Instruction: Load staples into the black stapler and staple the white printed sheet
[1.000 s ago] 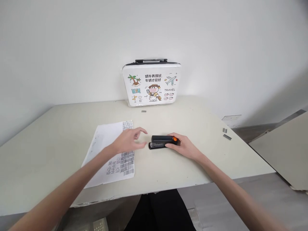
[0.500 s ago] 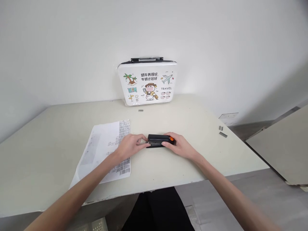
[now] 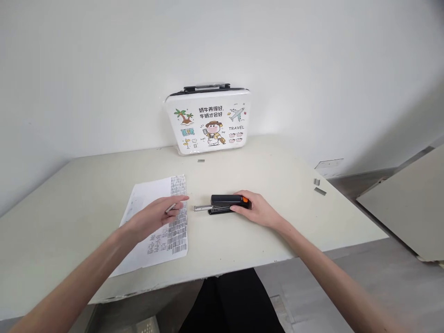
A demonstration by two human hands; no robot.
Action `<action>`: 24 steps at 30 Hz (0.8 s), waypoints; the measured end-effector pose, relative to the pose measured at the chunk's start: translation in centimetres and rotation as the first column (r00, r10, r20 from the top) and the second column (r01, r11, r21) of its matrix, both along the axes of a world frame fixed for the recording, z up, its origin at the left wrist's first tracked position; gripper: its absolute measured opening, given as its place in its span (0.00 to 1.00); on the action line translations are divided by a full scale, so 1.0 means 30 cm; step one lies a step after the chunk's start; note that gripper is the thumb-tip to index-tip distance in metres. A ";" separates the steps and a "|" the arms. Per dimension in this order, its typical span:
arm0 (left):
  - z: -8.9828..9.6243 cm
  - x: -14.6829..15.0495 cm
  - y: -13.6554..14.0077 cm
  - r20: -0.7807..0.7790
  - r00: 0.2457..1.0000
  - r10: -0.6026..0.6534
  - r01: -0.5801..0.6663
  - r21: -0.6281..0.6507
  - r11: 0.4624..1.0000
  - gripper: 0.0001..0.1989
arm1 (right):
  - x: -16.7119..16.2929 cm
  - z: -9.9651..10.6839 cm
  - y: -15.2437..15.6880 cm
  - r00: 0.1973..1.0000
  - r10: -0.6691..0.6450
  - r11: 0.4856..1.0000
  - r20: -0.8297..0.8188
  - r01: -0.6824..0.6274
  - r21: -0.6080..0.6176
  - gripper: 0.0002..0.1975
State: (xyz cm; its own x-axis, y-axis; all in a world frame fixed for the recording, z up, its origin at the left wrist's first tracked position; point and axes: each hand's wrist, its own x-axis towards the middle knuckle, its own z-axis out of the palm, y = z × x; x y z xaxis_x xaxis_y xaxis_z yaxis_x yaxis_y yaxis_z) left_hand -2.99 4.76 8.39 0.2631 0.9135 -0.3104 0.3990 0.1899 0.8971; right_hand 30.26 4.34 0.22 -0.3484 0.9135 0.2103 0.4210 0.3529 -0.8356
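My right hand (image 3: 253, 207) is closed round the orange-tipped rear end of a black stapler (image 3: 226, 200) lying on the table. A metal staple tray (image 3: 202, 208) sticks out to the left from the stapler's front. Over the printed papers (image 3: 149, 190), my left hand (image 3: 159, 210) hovers with its index finger pointing right. A small grey strip of staples (image 3: 170, 208) is pinched between its thumb and fingers. A gap separates this hand from the tray.
A white cartoon-printed case (image 3: 210, 122) leans on the wall at the table's back. Loose staple strips lie about: one staple strip (image 3: 201, 161) before the case, another staple strip (image 3: 319, 191) near the right edge with a staple piece (image 3: 317, 181) beside it.
My left hand has moved left, away from the stapler's front, with a staple strip now showing in it. The metal tray now extends from the stapler. My right hand keeps its hold.
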 end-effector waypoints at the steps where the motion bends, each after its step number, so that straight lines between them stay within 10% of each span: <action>1: 0.011 0.002 -0.001 0.123 0.991 0.049 -0.033 -0.125 0.992 0.19 | 0.000 0.002 -0.001 1.000 -0.001 1.000 0.000 0.001 -0.002 0.13; 4: 0.034 0.010 -0.004 0.301 0.919 0.253 -0.133 -0.366 0.921 0.14 | 0.000 0.004 -0.002 1.000 -0.002 1.000 0.002 0.002 -0.006 0.13; 14: 0.053 0.036 -0.039 0.388 0.872 0.299 -0.096 -0.465 0.880 0.12 | 0.003 0.005 0.000 1.000 0.013 1.000 -0.018 -0.013 -0.022 0.15; 24: 0.034 0.015 -0.055 0.230 0.973 0.030 0.032 -0.263 0.964 0.17 | 0.002 0.012 -0.003 0.999 0.021 1.000 -0.031 -0.021 -0.013 0.15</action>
